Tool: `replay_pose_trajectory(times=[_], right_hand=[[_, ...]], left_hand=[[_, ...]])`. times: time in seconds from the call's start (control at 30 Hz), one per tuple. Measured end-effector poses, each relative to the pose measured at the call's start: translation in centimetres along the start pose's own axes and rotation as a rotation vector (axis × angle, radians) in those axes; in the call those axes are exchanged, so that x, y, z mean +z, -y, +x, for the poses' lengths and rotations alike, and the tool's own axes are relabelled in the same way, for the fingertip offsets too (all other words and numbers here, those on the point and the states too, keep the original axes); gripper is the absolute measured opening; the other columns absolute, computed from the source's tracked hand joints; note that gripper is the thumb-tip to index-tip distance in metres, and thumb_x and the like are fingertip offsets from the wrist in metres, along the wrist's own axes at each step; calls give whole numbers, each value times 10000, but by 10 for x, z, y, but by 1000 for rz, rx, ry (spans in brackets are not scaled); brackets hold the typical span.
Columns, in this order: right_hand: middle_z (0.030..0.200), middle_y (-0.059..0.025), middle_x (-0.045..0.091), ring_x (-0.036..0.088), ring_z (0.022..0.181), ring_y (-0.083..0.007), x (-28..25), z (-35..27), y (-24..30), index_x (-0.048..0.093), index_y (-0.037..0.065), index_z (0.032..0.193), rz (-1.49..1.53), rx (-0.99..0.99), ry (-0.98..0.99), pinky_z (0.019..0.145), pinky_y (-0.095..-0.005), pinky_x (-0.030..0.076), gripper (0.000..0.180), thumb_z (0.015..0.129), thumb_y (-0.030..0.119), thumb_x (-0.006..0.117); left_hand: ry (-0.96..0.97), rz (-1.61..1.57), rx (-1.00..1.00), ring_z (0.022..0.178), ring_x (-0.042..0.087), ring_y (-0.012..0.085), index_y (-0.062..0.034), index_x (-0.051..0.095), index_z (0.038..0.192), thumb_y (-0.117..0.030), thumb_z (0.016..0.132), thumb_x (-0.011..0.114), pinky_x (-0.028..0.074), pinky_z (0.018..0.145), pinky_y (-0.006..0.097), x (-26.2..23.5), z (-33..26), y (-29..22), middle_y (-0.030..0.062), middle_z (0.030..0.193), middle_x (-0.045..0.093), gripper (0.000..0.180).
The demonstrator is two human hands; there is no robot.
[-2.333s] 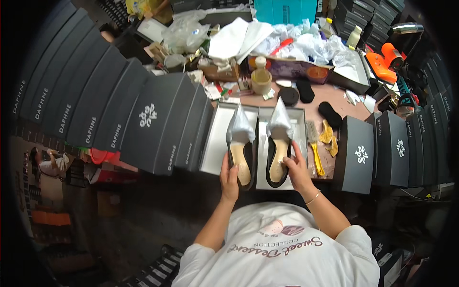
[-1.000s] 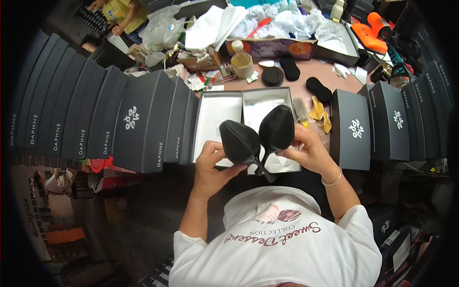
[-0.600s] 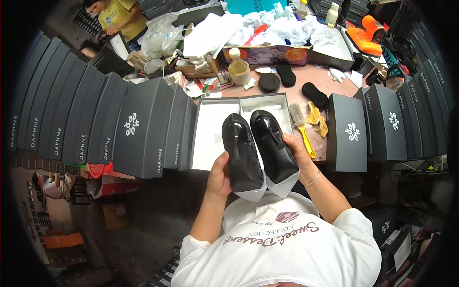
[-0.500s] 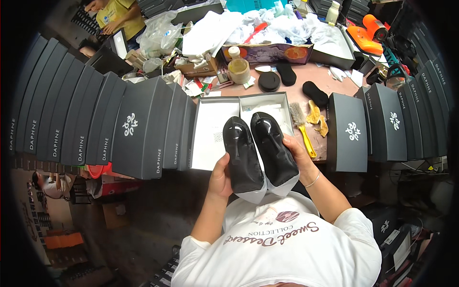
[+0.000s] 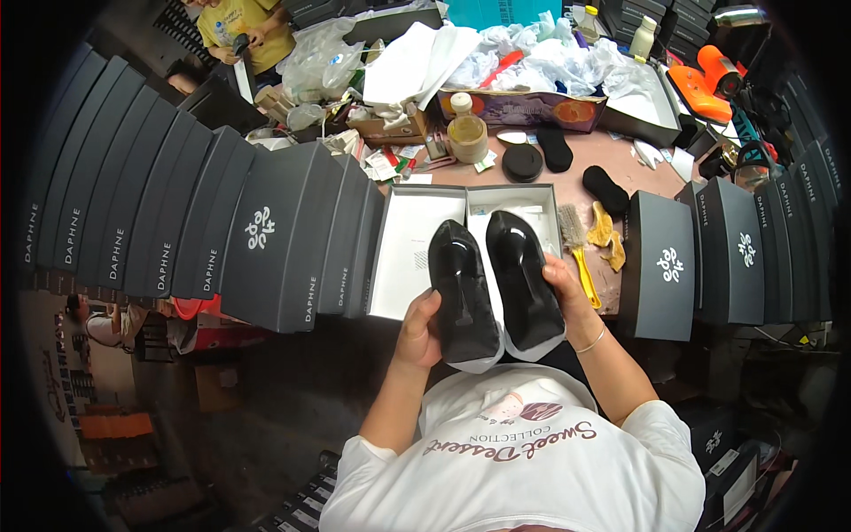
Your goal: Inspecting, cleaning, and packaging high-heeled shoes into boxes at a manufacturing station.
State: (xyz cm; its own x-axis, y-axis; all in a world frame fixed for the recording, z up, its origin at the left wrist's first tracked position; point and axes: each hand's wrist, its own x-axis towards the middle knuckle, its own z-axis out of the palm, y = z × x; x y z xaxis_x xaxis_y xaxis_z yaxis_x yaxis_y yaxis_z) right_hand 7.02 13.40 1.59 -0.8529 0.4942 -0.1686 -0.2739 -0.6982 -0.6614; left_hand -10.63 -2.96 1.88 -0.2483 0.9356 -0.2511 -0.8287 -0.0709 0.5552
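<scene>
Two pointed shoes are held sole-up over my lap, their glossy black soles facing the camera. My left hand (image 5: 418, 330) grips the left shoe (image 5: 463, 297) along its outer side. My right hand (image 5: 567, 293) grips the right shoe (image 5: 525, 282) from the right. Their silver toes point toward my chest. Just beyond them an open dark shoe box (image 5: 390, 232) with a white lining lies on the table, next to its upturned lid.
Rows of upright dark shoe boxes stand at the left (image 5: 266, 235) and right (image 5: 660, 262). A yellow-handled brush (image 5: 581, 257), black insoles (image 5: 605, 188), a round tin (image 5: 523, 163), a jar (image 5: 466, 135) and white paper (image 5: 550, 58) crowd the table. Another person (image 5: 239, 22) sits at the far left.
The shoes lay in the box, uppers showing, with my hands on them. I lifted them out, turned them sole-up and brought them toward my chest. Since half a second ago, hardly any movement.
</scene>
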Motion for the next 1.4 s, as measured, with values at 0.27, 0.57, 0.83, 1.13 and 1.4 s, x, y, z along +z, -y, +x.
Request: replay_pose_trajectory(times=[0.27, 0.57, 0.83, 1.13, 1.4], right_hand=[[873, -123, 649, 640, 793, -275, -98, 76, 47, 609, 13, 1032, -1554, -464, -433, 751, -362, 506, 205, 898, 167, 600], [1106, -232, 574, 544, 1066, -399, -251, 112, 112, 570, 12, 1117, -2063, -26, -510, 902, -455, 459, 392, 754, 131, 656], [984, -102, 601, 583, 862, -250, -5, 47, 70, 614, 74, 1174, -1519, -392, 260, 719, -363, 459, 376, 799, 59, 598], [920, -84, 574, 569, 770, -205, 21, 16, 40, 633, 85, 1125, -1668, -1042, 384, 636, -337, 438, 380, 749, 134, 604], [894, -22, 538, 524, 862, -202, 48, 3, 36, 669, 104, 1033, -1681, -1093, 561, 721, -347, 396, 294, 752, 170, 613]], left_hand=[[-63, 232, 64, 1105, 559, 198, -18, 385, 1355, -84, 867, 644, 454, 965, 338, 11, 20, -20, 97, 1214, 556, 557], [-134, 375, 65, 1223, 453, 173, -33, 110, 1501, -27, 891, 600, 382, 1015, 308, 28, 32, -11, 119, 1410, 378, 783], [-69, 338, 30, 1245, 447, 163, -8, 196, 1481, 18, 869, 588, 370, 1043, 306, 21, 24, 7, 105, 1406, 408, 727], [-37, 528, 84, 1135, 533, 150, 22, 282, 1442, 10, 842, 620, 427, 977, 290, 28, -14, 10, 107, 1298, 511, 689], [-56, 762, 60, 1234, 457, 158, 52, 308, 1427, 66, 824, 596, 353, 1038, 286, 26, -33, 6, 111, 1360, 470, 667]])
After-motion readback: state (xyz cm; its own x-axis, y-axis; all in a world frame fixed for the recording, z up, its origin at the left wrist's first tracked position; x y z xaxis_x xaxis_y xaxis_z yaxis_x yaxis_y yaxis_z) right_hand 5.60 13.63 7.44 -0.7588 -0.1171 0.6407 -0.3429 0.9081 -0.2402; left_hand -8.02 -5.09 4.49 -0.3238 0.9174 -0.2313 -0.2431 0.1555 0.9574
